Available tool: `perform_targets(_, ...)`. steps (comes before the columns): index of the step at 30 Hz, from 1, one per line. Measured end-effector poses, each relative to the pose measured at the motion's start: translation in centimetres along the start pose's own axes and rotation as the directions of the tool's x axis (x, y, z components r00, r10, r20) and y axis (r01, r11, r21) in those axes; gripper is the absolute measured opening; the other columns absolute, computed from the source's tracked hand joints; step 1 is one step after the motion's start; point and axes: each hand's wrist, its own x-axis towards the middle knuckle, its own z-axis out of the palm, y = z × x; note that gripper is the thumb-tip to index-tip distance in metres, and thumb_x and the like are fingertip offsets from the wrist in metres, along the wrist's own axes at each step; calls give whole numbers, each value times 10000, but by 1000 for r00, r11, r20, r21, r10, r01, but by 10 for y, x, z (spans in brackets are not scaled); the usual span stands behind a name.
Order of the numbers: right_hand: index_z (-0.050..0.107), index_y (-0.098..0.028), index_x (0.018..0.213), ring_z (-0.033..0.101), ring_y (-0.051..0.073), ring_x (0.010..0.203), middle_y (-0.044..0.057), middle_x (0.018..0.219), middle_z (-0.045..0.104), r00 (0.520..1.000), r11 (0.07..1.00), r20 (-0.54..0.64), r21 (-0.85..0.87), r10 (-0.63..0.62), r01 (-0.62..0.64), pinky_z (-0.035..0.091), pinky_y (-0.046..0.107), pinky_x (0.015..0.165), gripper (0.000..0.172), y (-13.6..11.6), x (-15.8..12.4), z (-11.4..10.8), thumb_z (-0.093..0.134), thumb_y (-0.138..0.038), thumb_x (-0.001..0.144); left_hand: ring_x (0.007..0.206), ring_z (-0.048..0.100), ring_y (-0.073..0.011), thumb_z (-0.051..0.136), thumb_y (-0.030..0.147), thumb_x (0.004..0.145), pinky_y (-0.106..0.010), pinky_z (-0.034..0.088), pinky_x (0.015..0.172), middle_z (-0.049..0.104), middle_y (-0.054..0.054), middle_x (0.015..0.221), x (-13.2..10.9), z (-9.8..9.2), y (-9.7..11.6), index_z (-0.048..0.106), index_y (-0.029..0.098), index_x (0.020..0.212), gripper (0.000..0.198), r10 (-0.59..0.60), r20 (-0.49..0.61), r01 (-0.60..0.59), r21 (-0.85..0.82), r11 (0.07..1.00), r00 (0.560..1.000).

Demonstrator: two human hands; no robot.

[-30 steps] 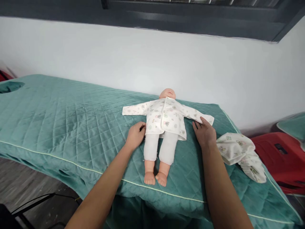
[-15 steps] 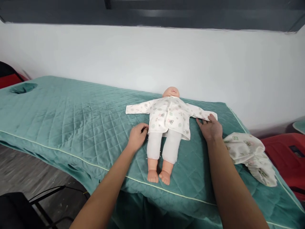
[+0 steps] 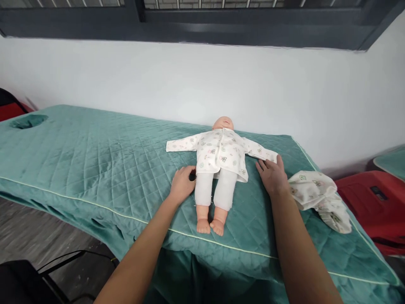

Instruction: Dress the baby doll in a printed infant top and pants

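Observation:
A baby doll (image 3: pixel 218 169) lies on its back on a teal quilted bed (image 3: pixel 95 160), head toward the wall. It wears a white printed jacket (image 3: pixel 221 154) with sleeves spread wide and white pants (image 3: pixel 217 190); its bare feet point at me. My left hand (image 3: pixel 182 183) rests on the quilt beside the jacket's lower left hem, fingers curled loosely with their tips at the hem. My right hand (image 3: pixel 272 175) lies flat, fingers together, on the quilt at the end of the doll's right-side sleeve, touching its cuff.
A crumpled white printed garment (image 3: pixel 319 196) lies on the bed right of my right hand. A red seat (image 3: pixel 370 202) stands past the bed's right edge. A face hole (image 3: pixel 28 121) is at the bed's far left. A dark chair frame (image 3: pixel 38 274) stands on the floor lower left.
My right hand slid out along the sleeve toward the cuff, then settled there. My left hand stayed by the hem. The camera shifted slightly.

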Motion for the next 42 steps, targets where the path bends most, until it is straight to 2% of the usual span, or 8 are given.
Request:
perform_targets(5,561,-265,1312,673,201,1085,52,1135,708,995,907,58,-411,-77,94,503,410,1044,646,10,-65,5,804,-334,718,1058,623,-284,631,195,848,-414,436,935,725,-66,1079,-1,3,-3,646,223,1075,229,12,-11,-11,51,999,1000)
perform_targets(10,597,-201,1269,636,253,1039,108,1171,684,920,466,368,-796,-138,388,496,428,914,502,14,-97,24,687,-444,839,1002,608,-275,593,225,885,-394,422,862,696,-70,1008,2,6,-4,607,228,875,17,71,2,-71,186,980,997)
perform_targets(15,618,-195,813,537,190,678,31,746,629,935,205,320,-915,-155,347,388,324,661,332,12,-95,35,553,-511,891,932,590,-262,546,254,915,-374,397,798,660,-68,907,3,9,-5,522,228,765,154,75,-53,-63,199,978,996)
perform_targets(22,365,-223,594,380,129,551,-42,553,421,933,133,304,-934,-191,331,245,293,590,332,6,-106,30,501,-372,858,803,541,-223,559,182,848,-342,388,742,577,-22,763,-1,9,-9,425,243,692,214,17,-224,-2,66,998,974)
perform_targets(28,388,-220,589,388,136,556,-35,555,423,939,109,269,-949,-216,297,258,296,580,331,6,-105,26,518,-380,849,828,542,-234,568,177,837,-349,392,766,607,-34,788,0,9,-11,457,241,696,191,23,-211,-5,84,996,977)
perform_targets(33,640,-177,910,589,207,780,74,904,636,888,200,302,-901,-347,385,447,339,710,186,10,-99,22,542,-321,843,831,542,-236,561,189,845,-351,394,775,612,-39,789,1,11,-13,475,236,696,178,25,-209,-8,84,996,978)
perform_targets(37,631,-190,1218,629,244,971,139,1209,623,853,247,384,-841,-354,481,530,380,756,418,11,-100,22,511,-185,818,826,537,-237,559,194,851,-354,389,766,612,-39,791,1,9,-11,484,235,700,174,20,-212,-5,69,998,977)
perform_targets(42,608,-213,1293,585,275,1204,125,1326,607,824,235,451,-808,-342,540,534,472,940,553,11,-101,21,461,-79,778,839,550,-237,561,196,852,-356,391,766,626,-37,810,-1,8,-8,514,232,734,132,-6,-222,13,28,1000,975)
